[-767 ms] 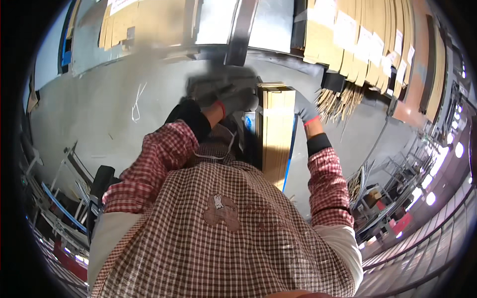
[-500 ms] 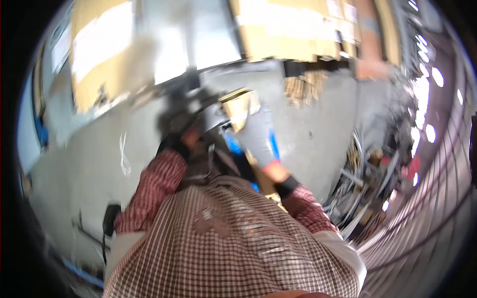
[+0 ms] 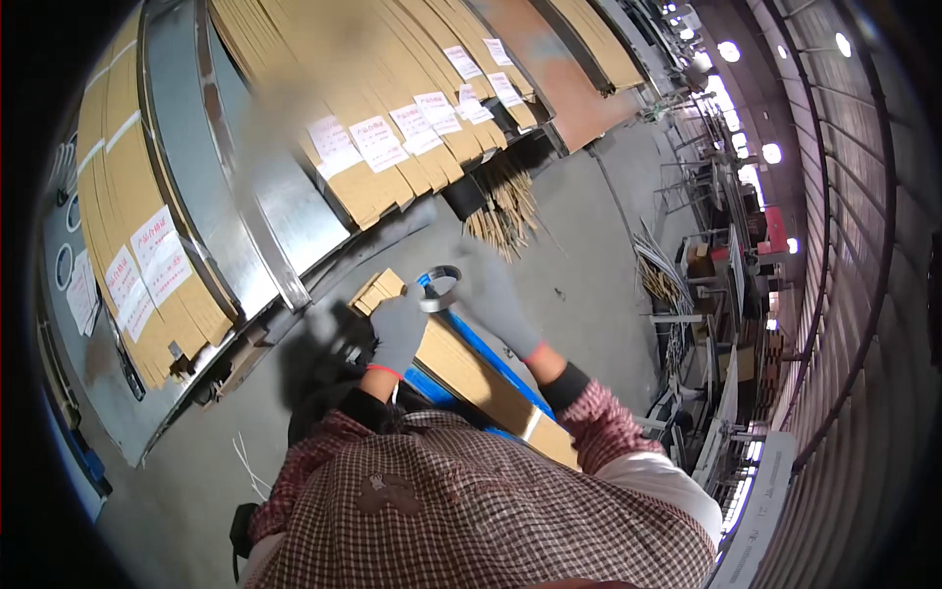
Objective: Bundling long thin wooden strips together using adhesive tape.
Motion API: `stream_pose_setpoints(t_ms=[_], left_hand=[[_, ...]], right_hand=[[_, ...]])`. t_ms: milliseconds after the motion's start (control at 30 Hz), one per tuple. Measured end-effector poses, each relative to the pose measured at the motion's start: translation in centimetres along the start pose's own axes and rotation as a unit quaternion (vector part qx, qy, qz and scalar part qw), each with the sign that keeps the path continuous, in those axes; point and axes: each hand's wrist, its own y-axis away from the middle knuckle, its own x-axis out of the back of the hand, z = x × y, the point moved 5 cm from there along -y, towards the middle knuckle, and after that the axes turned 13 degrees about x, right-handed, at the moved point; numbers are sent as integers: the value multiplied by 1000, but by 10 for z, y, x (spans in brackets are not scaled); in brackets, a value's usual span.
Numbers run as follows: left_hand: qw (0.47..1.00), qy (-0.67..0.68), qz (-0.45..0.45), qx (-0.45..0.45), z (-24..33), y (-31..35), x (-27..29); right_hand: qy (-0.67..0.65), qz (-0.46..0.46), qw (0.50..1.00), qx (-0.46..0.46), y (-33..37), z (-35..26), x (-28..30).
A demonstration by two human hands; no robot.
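A roll of tape (image 3: 441,289), dark-rimmed with a grey outer side, is between my two grey-gloved hands. My left hand (image 3: 397,329) is closed at the roll's left edge and appears to grip it, over the carton's far end. My right hand (image 3: 498,302) is just right of the roll, its fingers smeared by motion; whether it touches the roll I cannot tell. Below both hands lies a long, narrow cardboard package (image 3: 471,373) with blue strips along its sides and a pale band round its near part. Its near end is hidden by my apron.
Flat cardboard-wrapped bundles (image 3: 392,108) with white labels lie across the far side, with metal sheets (image 3: 196,108) between them. Cardboard strips (image 3: 502,206) hang beneath. Metal offcuts and racks (image 3: 687,314) stand at the right. White strapping (image 3: 250,466) lies on the floor at left.
My view has turned and steadied. My left hand, blurred to the left before, is now by the package's far end with the tape roll. My right hand has come off the package's top.
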Motion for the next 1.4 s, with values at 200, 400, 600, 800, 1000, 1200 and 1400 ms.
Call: stream_pose_setpoints(t_ms=[200,400,600,800,1000,1200,1400], left_hand=[[994,66,81,44,-8,14,19],[980,-92,147,-100,22,18,32],[888,341,296,94,-68,38,94],[940,127,294,118,-145,-21,114],[953,86,286,52,-104,-159,101],[982,119,116,-90,46,-67,153],[754,-289,-144,-573,56,80,-18]], right_hand=[[46,-609,782,119,-31,37,-102],[13,-580,762,286,-36,140,-126],[1,-414,909,-48,-61,158,-100],[-393,-150,867,-268,15,111,-17],[-446,7,829,-337,113,127,56],[-523,119,785,-310,249,38,132],[-561,364,618,-414,497,-3,33]])
